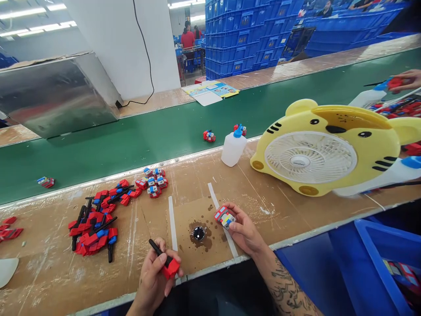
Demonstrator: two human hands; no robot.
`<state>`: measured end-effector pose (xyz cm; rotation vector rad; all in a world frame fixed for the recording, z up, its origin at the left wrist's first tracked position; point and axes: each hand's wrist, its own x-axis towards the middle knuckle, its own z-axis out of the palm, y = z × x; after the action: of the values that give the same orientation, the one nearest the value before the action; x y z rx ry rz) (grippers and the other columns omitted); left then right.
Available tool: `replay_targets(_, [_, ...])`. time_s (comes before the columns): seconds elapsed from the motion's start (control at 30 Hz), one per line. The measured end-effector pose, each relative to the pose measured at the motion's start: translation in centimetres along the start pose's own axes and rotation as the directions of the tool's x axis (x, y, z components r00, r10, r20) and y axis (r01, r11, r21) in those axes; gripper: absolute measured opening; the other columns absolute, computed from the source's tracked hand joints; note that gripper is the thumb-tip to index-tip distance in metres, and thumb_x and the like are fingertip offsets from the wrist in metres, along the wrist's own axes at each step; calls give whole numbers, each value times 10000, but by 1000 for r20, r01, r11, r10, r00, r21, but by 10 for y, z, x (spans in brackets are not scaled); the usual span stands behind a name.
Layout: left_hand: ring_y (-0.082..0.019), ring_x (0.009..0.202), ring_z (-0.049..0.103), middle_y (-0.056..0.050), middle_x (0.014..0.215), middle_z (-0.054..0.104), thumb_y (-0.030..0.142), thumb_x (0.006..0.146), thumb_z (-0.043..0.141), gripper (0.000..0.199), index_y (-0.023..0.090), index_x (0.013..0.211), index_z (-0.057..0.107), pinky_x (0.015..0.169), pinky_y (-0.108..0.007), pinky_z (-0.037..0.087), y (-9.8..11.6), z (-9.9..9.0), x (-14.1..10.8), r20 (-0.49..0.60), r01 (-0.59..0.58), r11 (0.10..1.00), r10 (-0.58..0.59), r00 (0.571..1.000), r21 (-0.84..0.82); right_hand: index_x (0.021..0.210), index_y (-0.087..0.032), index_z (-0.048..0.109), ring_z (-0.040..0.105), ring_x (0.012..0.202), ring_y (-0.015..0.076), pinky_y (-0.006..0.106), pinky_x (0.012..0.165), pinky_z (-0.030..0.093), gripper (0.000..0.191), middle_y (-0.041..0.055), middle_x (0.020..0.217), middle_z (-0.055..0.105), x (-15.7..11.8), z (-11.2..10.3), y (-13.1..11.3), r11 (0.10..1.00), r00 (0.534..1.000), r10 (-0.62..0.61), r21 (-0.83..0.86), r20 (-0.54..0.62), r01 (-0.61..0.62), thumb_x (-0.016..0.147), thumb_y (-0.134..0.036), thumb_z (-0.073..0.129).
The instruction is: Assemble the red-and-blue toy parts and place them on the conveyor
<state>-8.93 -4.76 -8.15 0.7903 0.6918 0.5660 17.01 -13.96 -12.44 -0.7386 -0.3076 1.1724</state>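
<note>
My left hand (154,274) is closed on a red part with a black rod (169,265), held at the front edge of the brown bench (131,281). In my right hand (245,230) is a small red, grey and yellow toy piece (225,217), pinched between thumb and fingers. Between the hands, a small round black cup (198,233) of liquid sits in the bench, with wet spots around it. White tape strips (173,224) lie on both sides of it. A pile of red and blue parts with black rods (95,226) lies left of my left hand.
Assembled pieces (154,182) cluster behind the pile. A white bottle (233,148) and a yellow fan (309,153) stand at the right. Behind runs a green belt (138,136) carrying a few pieces. Another person's hand (408,81) is at far right; a blue bin (371,254) is below.
</note>
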Motion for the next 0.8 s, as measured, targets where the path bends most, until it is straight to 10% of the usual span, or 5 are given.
replay_targets(0.2, [-67,380,422,23,660,602,439,938,584,251,268,1024,422,362,-127,330,0,-10,-3,-109,-7,1000,9,994,23,1127,-250,658,643,913,166,297,877,479,563,23,1016,690,0,0,1,1000,1000,7,-5,3,-7,613,-243,886])
replay_targets(0.4, [-193,801,599,-88,1154,587,333,816,692,482,278,1252,492,568,-273,503,-2,-17,-10,95,198,973,-188,978,-115,1137,-253,655,642,923,158,278,868,479,552,27,1052,695,0,-1,3,1000,1000,0,-14,-8,0,631,-231,873])
replay_targets(0.6, [-229,902,616,-113,1164,591,358,892,656,504,262,1365,509,788,-367,534,-7,-29,-17,203,94,952,-157,967,290,1114,-251,662,641,904,154,271,860,480,543,17,1030,691,0,1,3,1000,999,2,-18,-37,-3,616,-224,877])
replay_targets(0.8, [-287,1060,622,-113,1169,641,398,796,760,437,224,1189,683,948,-358,502,10,-11,-1,61,-47,871,20,998,489,1113,-246,646,645,921,184,317,876,471,558,33,1034,692,-1,6,1,998,999,-2,-63,-45,-1,607,-257,881])
